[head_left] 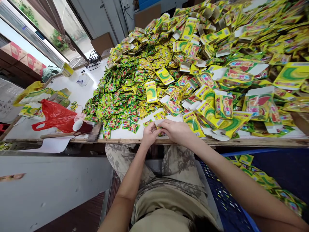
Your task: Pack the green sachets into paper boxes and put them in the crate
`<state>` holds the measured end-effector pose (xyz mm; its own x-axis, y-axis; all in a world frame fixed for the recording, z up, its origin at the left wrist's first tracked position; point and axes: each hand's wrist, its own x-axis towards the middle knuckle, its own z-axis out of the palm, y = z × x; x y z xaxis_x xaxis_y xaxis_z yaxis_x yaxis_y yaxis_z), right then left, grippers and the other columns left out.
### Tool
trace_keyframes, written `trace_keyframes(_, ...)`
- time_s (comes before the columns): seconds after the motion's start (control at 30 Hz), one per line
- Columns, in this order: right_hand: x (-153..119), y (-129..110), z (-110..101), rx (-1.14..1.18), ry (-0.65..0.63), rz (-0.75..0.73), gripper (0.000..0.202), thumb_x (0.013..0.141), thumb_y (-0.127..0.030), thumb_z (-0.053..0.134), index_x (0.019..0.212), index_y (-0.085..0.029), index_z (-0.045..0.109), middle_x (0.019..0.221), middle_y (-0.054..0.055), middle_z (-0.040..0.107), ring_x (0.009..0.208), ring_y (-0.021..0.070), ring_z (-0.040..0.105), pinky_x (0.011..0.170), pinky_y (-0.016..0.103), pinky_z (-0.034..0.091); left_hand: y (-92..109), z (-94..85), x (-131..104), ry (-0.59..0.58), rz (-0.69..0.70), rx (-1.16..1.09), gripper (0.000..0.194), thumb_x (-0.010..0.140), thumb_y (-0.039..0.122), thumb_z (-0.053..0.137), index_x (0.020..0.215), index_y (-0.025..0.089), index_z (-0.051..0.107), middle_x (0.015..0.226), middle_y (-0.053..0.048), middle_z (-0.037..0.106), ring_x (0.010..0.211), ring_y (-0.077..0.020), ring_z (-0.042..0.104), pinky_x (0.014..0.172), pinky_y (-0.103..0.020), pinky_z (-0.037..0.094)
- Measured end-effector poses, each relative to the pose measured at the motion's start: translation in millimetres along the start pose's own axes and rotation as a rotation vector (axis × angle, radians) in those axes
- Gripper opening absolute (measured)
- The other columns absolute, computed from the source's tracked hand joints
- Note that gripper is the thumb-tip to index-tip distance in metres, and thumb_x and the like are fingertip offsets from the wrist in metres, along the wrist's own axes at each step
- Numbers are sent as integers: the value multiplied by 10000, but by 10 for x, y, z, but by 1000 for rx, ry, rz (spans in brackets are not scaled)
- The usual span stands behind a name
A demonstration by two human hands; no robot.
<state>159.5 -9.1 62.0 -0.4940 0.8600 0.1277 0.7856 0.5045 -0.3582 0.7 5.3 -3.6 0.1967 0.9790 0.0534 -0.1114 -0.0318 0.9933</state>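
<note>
My left hand [150,133] and my right hand [175,129] meet at the table's front edge, fingers closed on a small packet box whose white flap [158,122] shows between them. Most of the box is hidden by my fingers. Just beyond my hands lie small green candy packets [133,127] and loose yellow-green packets. To the right of my right hand a yellow box [193,124] lies on a heap of open-flapped boxes.
A large heap of packets and boxes [166,58] covers the table's middle and right. At left are a red plastic bag [56,116], a mug [82,126] and a wire rack [93,60]. A blue crate [251,212] holding packets stands at lower right.
</note>
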Motion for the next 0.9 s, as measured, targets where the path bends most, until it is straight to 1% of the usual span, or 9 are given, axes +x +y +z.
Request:
trace_keyframes(0.17, -47, 21, 41, 118, 93, -46, 245, 896, -194, 460, 1040, -204, 658, 1090, 91, 697, 910, 201, 656, 716, 268, 478, -38, 18, 1, 7, 47, 89, 402, 695, 433, 735, 939, 151, 584, 917, -44, 656, 849, -149, 610, 805, -286, 487)
trace_keyframes(0.27, -105, 81, 70, 331, 155, -80, 246, 889, -189, 472, 1064, -212, 643, 1072, 78, 703, 889, 197, 664, 731, 282, 498, -45, 39, -7, 10, 57, 116, 398, 723, 445, 715, 956, 159, 566, 936, -53, 659, 871, -157, 613, 811, -289, 487)
trace_keyframes(0.33, -159, 145, 95, 545, 267, 24, 220, 903, -254, 483, 1065, -202, 624, 983, 69, 713, 706, 162, 656, 636, 274, 499, -52, 51, -11, 1, 49, 108, 405, 727, 452, 712, 968, 162, 561, 934, -56, 665, 870, -159, 618, 815, -294, 489)
trace_keyframes(0.4, -205, 219, 139, 781, 427, 226, 233, 889, -346, 528, 1056, -198, 594, 937, 60, 704, 550, 119, 594, 528, 257, 475, -65, 60, -10, -3, 33, 96, 407, 723, 457, 716, 957, 161, 564, 924, -58, 672, 855, -159, 625, 812, -296, 491)
trace_keyframes(0.47, -219, 286, 203, 993, 479, 383, 300, 834, -428, 594, 1025, -197, 577, 946, 60, 686, 521, 103, 571, 467, 243, 452, -72, 66, -5, -5, 19, 85, 402, 720, 456, 721, 941, 158, 566, 916, -62, 678, 844, -161, 632, 803, -295, 495)
trace_keyframes(0.57, -160, 344, 305, 1219, 287, 425, 374, 750, -515, 652, 923, -190, 587, 754, 17, 646, 503, 104, 546, 437, 233, 429, -51, 69, -15, -29, 11, 72, 411, 750, 452, 696, 1004, 154, 573, 978, -81, 685, 894, -178, 640, 836, -311, 497)
trace_keyframes(0.67, -43, 364, 332, 1310, 159, 442, 398, 683, -517, 704, 867, -187, 578, 595, -37, 565, 459, 84, 480, 439, 226, 401, -7, 56, -59, -71, -8, 75, 437, 794, 437, 655, 1124, 161, 579, 1126, -99, 663, 1043, -210, 617, 947, -350, 468)
trace_keyframes(0.8, 94, 394, 229, 1392, 8, 484, 421, 591, -417, 788, 861, -179, 570, 718, -19, 609, 508, 70, 482, 435, 208, 377, 27, 31, -106, -106, -50, -87, 477, 847, 521, 542, 1187, 192, 607, 1278, -87, 604, 1235, -234, 521, 1086, -391, 378)
trace_keyframes(0.9, 162, 410, 146, 1470, -84, 539, 413, 519, -308, 821, 808, -181, 555, 723, -27, 592, 531, 66, 477, 424, 190, 352, 60, 7, -88, -124, -155, -197, 501, 807, 563, 574, 1110, 175, 668, 1185, -100, 660, 1174, -252, 567, 1041, -413, 419)
